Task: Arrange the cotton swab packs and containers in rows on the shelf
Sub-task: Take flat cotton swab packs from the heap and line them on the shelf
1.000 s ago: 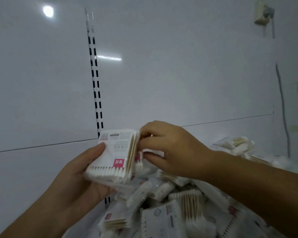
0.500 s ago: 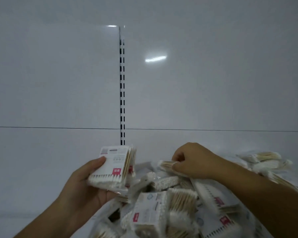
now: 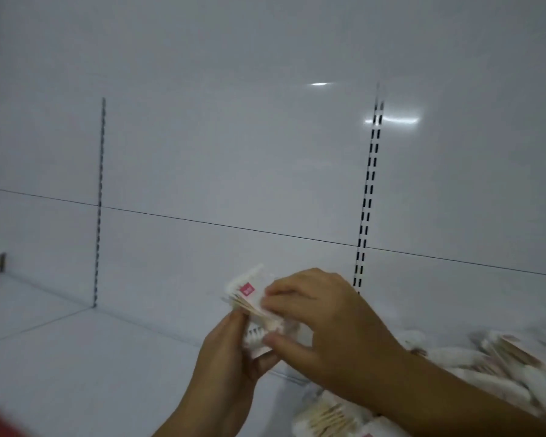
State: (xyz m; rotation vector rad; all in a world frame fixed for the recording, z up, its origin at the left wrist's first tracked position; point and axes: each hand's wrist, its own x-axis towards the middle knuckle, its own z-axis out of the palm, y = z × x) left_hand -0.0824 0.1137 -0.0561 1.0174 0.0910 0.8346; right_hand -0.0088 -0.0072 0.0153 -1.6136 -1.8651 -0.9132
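Both hands meet over the glossy white metal shelf (image 3: 76, 357), and between them sits a small stack of flat clear-plastic cotton swab packs (image 3: 256, 305) with white fluffy tips, pale wooden sticks and a little pink-red square label. The left hand (image 3: 230, 357) cups the stack from below and the near side, fingers curled up around its lower edge, closed on it. The right hand (image 3: 319, 313) comes over the top from the right, thumb pressed under the packs and fingers laid across their upper face, so it too is clamped on the same stack. The packs are held in the air above the shelf, fanned a bit at the top left corner, edges soft with blur. To the right and below, a loose heap of more crinkly swab packs (image 3: 486, 367) sprawls on the shelf, wooden sticks showing through the film, all jumbled. Behind stands a smooth shiny white back panel (image 3: 234, 137) with a thin dark seam, crossed by two slotted upright rails, a grey one (image 3: 100, 200) at left and a black-slotted one (image 3: 368, 190) at right.
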